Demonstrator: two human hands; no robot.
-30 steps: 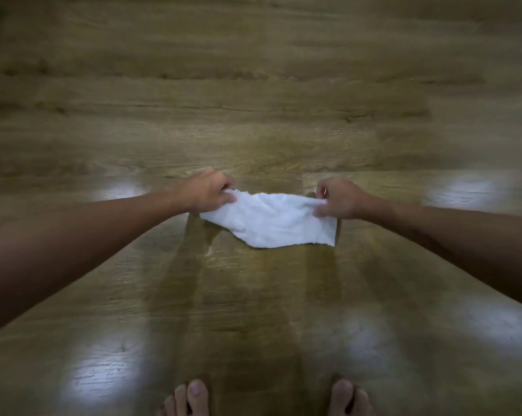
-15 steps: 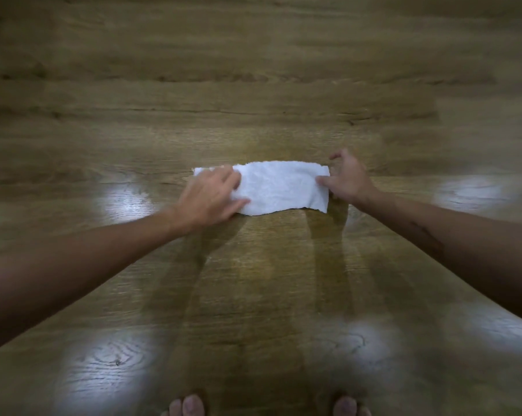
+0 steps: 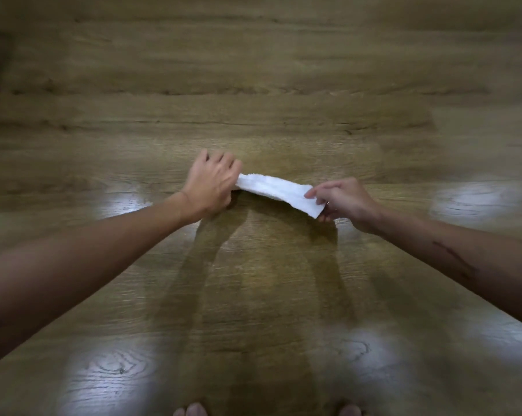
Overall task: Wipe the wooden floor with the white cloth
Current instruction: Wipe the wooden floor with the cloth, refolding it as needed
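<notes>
A white cloth [image 3: 279, 192], folded into a narrow strip, is held just above the wooden floor [image 3: 259, 121]. My left hand [image 3: 212, 183] grips its left end, knuckles up. My right hand [image 3: 342, 200] pinches the right end between thumb and fingers, slightly nearer to me. The strip slants down toward the right. A shadow lies on the boards beneath it.
Bare toes of both feet [image 3: 190, 410] show at the bottom edge. Bright light reflections [image 3: 109, 382] sit on the glossy boards at left, right and near the feet. Wooden floor fills the whole view.
Half a second ago the cloth lay flat on the floor under my open hands. Now both hands grip its ends and it is folded narrower and lifted.
</notes>
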